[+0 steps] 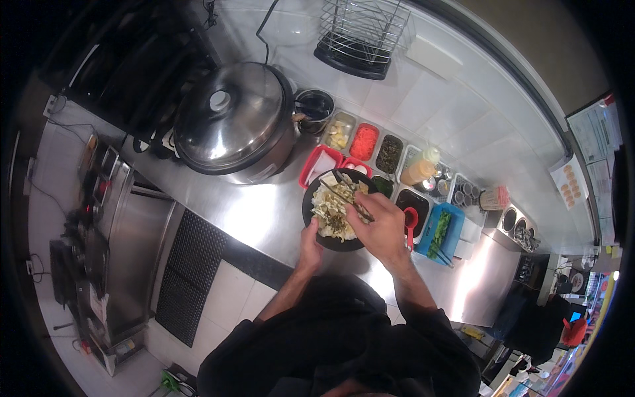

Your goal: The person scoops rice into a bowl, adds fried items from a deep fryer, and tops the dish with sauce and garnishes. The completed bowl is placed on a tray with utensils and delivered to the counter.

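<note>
A round black bowl [308,206] is held over the front of the steel counter. It contains white, rice-like food topped with pale shreds and dark green bits [336,213]. My left hand [311,246] grips the bowl's lower left rim, thumb on top. My right hand [378,228] is over the right side of the bowl, fingers pinched around a slim dark two-armed utensil [342,190]. The utensil lies across the food, and whether it is tongs or chopsticks I cannot tell. Just beyond the bowl is a red tray [316,167] with white contents.
A large lidded steel cooker [231,119] stands to the left. Behind the bowl are tubs of orange-red shreds [364,141] and dark bits [389,153], plus sauce bottles [421,167]. Rightward are a red ladle [411,221] and a blue tub [452,218] of greens.
</note>
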Demonstrator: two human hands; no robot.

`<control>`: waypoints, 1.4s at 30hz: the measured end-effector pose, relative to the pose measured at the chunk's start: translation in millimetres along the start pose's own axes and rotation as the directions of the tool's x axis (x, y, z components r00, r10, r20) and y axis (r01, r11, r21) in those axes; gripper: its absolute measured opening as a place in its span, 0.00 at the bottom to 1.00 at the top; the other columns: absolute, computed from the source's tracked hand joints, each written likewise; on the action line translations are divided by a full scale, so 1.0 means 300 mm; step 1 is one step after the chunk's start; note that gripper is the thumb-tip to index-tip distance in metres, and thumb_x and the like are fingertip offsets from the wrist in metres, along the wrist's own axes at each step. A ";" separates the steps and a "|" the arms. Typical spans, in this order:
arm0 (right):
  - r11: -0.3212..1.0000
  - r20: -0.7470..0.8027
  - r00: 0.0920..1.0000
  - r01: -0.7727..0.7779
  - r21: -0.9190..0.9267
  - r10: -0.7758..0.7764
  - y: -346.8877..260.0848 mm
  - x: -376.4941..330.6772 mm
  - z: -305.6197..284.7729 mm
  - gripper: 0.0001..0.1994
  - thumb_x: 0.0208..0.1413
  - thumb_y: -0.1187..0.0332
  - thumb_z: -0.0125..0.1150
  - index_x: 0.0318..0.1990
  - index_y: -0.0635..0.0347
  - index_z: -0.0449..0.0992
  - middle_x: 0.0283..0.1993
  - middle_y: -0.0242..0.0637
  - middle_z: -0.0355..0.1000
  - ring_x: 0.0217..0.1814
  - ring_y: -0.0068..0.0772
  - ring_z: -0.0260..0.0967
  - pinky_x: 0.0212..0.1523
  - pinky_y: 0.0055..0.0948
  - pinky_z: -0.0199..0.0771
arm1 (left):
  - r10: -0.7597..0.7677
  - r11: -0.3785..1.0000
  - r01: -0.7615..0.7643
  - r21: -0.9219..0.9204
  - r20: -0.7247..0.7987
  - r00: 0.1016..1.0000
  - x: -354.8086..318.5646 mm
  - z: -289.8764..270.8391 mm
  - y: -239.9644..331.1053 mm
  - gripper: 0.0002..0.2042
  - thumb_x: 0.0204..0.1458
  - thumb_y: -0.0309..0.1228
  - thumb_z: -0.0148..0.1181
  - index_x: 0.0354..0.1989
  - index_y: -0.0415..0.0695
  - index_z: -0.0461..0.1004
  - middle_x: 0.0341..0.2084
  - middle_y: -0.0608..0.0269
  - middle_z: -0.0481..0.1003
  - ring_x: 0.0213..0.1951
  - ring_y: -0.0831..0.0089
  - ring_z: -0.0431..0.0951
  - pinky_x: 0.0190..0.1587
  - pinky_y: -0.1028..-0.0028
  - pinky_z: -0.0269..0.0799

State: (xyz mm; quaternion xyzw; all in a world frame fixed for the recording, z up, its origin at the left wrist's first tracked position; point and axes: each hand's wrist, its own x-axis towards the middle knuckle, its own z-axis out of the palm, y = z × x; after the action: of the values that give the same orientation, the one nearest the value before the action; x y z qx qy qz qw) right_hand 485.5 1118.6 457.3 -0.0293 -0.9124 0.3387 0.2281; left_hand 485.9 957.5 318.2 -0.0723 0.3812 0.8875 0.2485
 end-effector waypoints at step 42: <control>0.267 -0.584 -0.597 -0.537 0.800 0.549 0.431 -1.265 0.193 0.19 0.67 0.55 0.56 0.37 0.66 0.81 0.26 0.35 0.76 0.23 0.22 0.66 0.25 0.26 0.64 | -0.564 0.757 0.461 0.463 0.106 0.819 0.215 -0.094 0.310 0.41 0.62 0.66 0.45 0.75 0.48 0.55 0.72 0.59 0.59 0.70 0.57 0.61 0.72 0.52 0.55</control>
State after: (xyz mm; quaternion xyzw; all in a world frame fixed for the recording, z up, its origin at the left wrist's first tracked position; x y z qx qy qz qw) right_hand 786.6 1104.0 186.8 -0.7871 -0.2401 0.2749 0.4973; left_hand 382.0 907.8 337.7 -0.0123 0.4938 0.6838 0.5370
